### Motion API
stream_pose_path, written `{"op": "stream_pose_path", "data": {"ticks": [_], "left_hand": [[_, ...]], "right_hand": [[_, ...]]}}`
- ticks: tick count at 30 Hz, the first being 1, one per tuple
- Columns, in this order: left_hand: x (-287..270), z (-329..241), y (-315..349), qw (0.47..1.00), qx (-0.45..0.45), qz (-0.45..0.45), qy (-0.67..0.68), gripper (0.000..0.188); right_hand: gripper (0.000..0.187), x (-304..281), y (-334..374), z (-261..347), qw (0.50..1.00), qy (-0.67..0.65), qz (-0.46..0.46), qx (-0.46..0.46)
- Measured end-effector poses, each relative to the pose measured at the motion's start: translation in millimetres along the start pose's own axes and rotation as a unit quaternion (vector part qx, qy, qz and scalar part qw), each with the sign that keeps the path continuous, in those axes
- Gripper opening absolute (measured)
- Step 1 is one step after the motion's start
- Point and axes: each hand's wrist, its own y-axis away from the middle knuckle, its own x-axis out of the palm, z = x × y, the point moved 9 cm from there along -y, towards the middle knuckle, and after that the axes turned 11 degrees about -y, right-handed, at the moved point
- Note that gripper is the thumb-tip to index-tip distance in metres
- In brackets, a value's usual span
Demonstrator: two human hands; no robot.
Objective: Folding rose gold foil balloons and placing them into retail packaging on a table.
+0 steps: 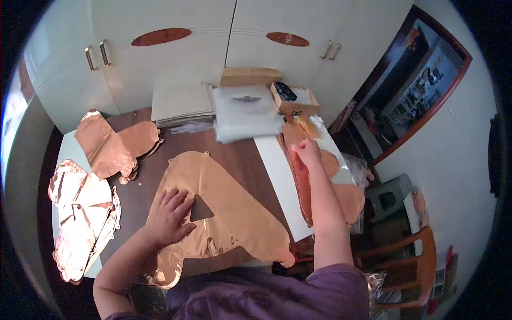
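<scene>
Left hand (172,217): is resting, fingers apart, on the A-shaped foil balloon (240,213) lying across the brown tabletop (258,165).
Right hand (308,152): is curling over foil balloons (349,201); grip cannot be told.
Cardboard box (300,109): is holding a black object (285,91), kind unclear.

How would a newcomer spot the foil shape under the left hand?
On the brown table, toward the near edge, lies a copper-coloured foil shape, under the left hand. Its broad A outline and large triangular opening set it apart from neighbouring foil pieces.
</scene>
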Motion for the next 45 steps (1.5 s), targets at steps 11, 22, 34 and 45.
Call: {"op": "stream_pose_path", "data": {"ticks": [11,22,34,45], "left_hand": [[-2.7,-64.6,-146.9,0.967,0.151,-0.135,0.156,0.038],[80.0,-158.0,-316.9,0.990,0.108,-0.077,0.052,0.043],[104.3,-171.6,-307.2,0.987,0.110,0.109,-0.045,0.118],[31.6,-131.9,-235.7,0.983,0.072,-0.098,0.140,0.074]], "right_hand": [[0.028,-5.8,7.6,7.1,0.999,-0.030,0.001,-0.028],[0.015,-25.6,15.9,5.1,0.956,-0.215,-0.095,-0.173],[0.024,-317.3,196.6,-113.7,0.797,-0.366,-0.467,-0.108],[0.016,-260.3,286.2,-244.1,0.867,-0.473,-0.113,-0.111]]}}
